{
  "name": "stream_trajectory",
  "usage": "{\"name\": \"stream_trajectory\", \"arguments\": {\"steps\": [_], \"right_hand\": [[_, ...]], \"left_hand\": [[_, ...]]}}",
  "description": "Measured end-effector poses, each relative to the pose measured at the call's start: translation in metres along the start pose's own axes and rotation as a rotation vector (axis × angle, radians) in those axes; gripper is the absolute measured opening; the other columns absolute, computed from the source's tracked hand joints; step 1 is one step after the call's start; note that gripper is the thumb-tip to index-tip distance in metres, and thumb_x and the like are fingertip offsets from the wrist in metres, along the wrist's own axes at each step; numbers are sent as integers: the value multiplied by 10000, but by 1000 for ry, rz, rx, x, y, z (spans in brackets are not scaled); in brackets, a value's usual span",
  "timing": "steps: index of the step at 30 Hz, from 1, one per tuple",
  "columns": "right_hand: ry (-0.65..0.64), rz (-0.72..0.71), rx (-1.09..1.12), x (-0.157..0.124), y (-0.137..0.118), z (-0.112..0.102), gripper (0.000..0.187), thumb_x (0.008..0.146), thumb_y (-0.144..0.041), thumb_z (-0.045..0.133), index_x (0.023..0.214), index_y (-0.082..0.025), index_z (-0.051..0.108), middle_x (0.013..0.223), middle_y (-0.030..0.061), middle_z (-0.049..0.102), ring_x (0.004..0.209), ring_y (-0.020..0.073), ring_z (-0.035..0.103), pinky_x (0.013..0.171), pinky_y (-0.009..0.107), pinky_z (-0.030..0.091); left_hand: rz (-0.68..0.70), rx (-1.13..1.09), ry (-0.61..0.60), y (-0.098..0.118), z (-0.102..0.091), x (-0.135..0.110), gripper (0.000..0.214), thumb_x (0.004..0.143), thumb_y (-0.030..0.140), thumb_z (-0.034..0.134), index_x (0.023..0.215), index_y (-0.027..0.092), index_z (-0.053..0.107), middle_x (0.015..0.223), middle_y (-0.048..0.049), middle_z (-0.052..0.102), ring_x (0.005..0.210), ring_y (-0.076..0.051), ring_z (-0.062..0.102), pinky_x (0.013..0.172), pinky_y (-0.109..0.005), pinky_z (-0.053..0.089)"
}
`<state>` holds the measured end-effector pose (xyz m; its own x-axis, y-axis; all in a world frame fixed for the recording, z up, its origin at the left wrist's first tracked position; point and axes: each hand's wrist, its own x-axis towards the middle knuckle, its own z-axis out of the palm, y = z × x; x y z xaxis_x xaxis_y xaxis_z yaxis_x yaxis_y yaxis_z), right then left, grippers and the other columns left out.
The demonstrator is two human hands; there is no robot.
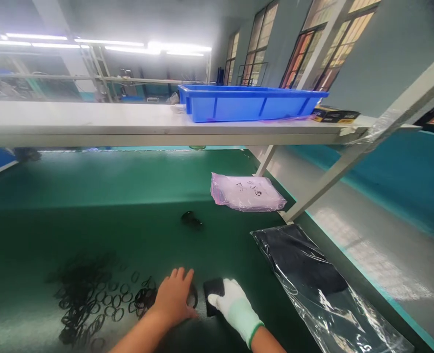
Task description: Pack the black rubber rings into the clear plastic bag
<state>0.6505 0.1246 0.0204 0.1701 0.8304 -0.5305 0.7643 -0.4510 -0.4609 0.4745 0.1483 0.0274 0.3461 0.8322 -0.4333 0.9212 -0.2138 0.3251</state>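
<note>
My left hand point(173, 296) is bare and lies palm down on the green table mat point(128, 230), fingers together over a small cluster of thin black rubber rings point(145, 296). Many more black rings point(88, 294) are scattered to its left. My right hand point(235, 306) wears a white glove with a green cuff and grips a small black rectangular block point(213, 289) that rests on the mat. The two hands are nearly touching.
A clear plastic bag holding dark material point(308, 269) lies to the right. A pink plastic bag point(246, 192) sits further back, and a small black object point(191, 219) lies mid-table. A white shelf point(91, 125) overhead carries a blue tray point(249, 102).
</note>
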Motion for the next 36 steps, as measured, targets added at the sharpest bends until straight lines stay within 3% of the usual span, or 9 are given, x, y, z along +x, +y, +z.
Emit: {"name": "stream_trajectory", "arguments": {"steps": [3,6,10,18,26,28,32,36], "right_hand": [[0,-32,-7,-1,0,-2,329,659,-347,587,921,-151,610,1028,142,590,923,242,591,801,295,438],[-9,-70,-15,-2,0,-5,324,671,-340,582,927,-144,620,1015,137,597,948,240,590,816,287,429],[-18,-89,-13,-1,1,-6,332,696,-332,579,959,-133,610,1020,138,585,957,235,588,823,283,426],[-30,-74,-19,1,2,-4,326,706,-325,587,974,-141,608,1003,114,587,916,209,597,785,262,442],[-23,-52,-61,3,2,-1,345,713,-329,580,1016,-168,612,1041,96,605,981,207,584,841,257,429],[-16,-24,-73,0,-1,3,427,705,-367,580,1080,-162,589,1083,109,591,1020,225,570,867,277,424],[35,84,-125,-7,-10,14,786,624,-436,619,1285,-62,419,1247,212,475,1179,334,460,940,382,388],[51,121,-164,-9,-15,20,826,610,-452,613,1299,-56,388,1285,223,440,1245,354,392,957,394,374]], "left_hand": [[-185,-79,48,15,14,-2,821,538,160,719,1304,69,439,1255,-211,487,1180,-371,430,974,-471,372],[-221,-218,77,21,23,-9,819,548,98,679,1323,123,416,1304,-150,480,1220,-287,432,1022,-351,349],[-179,-407,93,21,29,-22,853,584,165,695,1366,216,356,1352,-58,475,1264,-204,407,1045,-247,316],[-144,-561,85,14,38,-25,848,576,192,727,1349,277,388,1319,-45,510,1267,-258,391,1038,-338,323],[-86,-534,95,6,42,-18,817,568,213,744,1319,306,437,1282,-22,552,1227,-283,431,1042,-384,290],[-83,-523,97,6,44,-15,812,570,209,744,1317,310,441,1279,-18,557,1218,-280,440,1041,-389,288],[-83,-516,81,4,50,-11,866,557,192,757,1344,306,414,1339,-11,517,1246,-286,412,1074,-408,244],[-74,-522,50,4,56,-11,893,561,197,757,1367,296,386,1381,-10,481,1284,-291,374,1095,-418,216]]}}
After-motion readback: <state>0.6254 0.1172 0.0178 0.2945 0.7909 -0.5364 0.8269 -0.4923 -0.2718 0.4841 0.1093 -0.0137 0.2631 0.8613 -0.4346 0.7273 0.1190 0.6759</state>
